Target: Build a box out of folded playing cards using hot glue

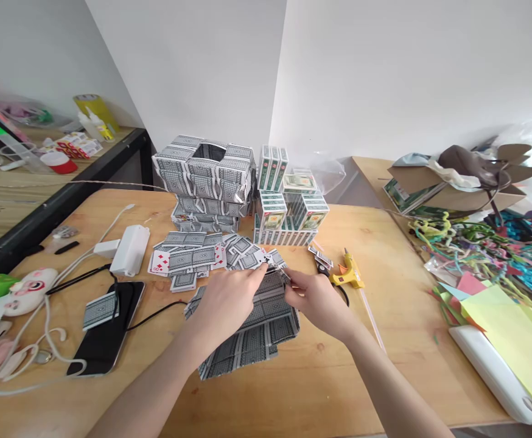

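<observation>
In the middle of the head view lies a folded piece made of joined playing cards (243, 347), their grey patterned backs showing. My left hand (227, 298) is over its left part, index finger stretched to a playing card (266, 258) at the far edge; its thumb is hidden. My right hand (318, 301) is at the far right corner, closed in a pinch on a card edge. Loose playing cards (193, 258) lie in overlapping piles just beyond. Behind them stands a tall box-like structure covered in cards (204, 176), with a square opening on top.
Stacked green card boxes (285, 237) stand at the back. Right of my hands lie a yellow glue gun (349, 271) and a clear glue stick (372, 319). A black phone (106, 340), white adapter (129, 249) and cables occupy the left. Coloured paper (517, 328) and pipe cleaners (471, 243) lie right.
</observation>
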`<state>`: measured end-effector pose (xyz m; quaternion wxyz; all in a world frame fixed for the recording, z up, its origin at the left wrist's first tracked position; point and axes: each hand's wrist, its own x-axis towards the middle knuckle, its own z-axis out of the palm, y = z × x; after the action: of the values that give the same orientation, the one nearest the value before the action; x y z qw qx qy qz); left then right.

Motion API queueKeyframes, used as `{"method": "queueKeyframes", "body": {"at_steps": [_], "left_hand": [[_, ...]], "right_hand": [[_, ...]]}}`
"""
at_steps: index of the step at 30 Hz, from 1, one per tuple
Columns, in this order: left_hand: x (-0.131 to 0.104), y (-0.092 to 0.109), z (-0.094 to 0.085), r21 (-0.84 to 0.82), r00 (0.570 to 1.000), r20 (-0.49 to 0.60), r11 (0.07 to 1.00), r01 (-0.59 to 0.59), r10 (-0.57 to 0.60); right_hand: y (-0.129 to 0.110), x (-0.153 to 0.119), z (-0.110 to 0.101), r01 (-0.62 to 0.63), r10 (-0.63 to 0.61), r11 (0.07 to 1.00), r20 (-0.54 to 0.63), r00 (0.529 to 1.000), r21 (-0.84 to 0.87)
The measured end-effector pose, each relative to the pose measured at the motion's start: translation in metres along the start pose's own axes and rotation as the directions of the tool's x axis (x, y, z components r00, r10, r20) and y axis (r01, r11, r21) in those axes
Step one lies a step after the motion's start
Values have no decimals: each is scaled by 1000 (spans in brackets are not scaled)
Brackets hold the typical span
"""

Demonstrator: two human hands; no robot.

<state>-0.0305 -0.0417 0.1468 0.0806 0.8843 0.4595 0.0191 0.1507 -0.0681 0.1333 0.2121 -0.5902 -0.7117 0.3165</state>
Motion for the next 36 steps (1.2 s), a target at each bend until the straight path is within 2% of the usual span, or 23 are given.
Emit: {"method": "queueKeyframes", "body": {"at_steps": [4, 9, 15, 19, 24, 29, 33, 36], "left_hand": [[1, 0, -1, 3, 1000, 24, 1000, 4, -4], [2, 1, 0, -6, 1000, 19, 1000, 5, -5], [1, 2, 5, -10, 1000, -7, 1000, 13, -13], [0, 3, 5, -15, 1000, -6, 1000, 22, -22], [-1, 3, 3, -29, 999, 4, 999, 46, -46], [-1, 3, 13, -105, 995, -72, 993, 58, -66], [5, 2, 31, -121, 994, -81, 990, 68, -78], [10, 1, 40, -137, 996, -44, 988, 68, -75]], "right_hand": [[1, 0, 5, 2, -5, 997, -42, 999, -80], [2, 0, 8, -9, 3, 985, -39, 999, -171], [2, 0, 15, -55, 32, 925, -67, 997, -376], [2, 1, 18, -54, 33, 913, -59, 998, -404], [7, 0, 19, -23, 11, 972, -53, 999, -234], [17, -1, 19, -33, 33, 999, -13, 999, 13], [28, -1, 21, -89, 76, 974, 68, 995, 209], [37, 1, 21, -132, 82, 907, 138, 987, 400]]}}
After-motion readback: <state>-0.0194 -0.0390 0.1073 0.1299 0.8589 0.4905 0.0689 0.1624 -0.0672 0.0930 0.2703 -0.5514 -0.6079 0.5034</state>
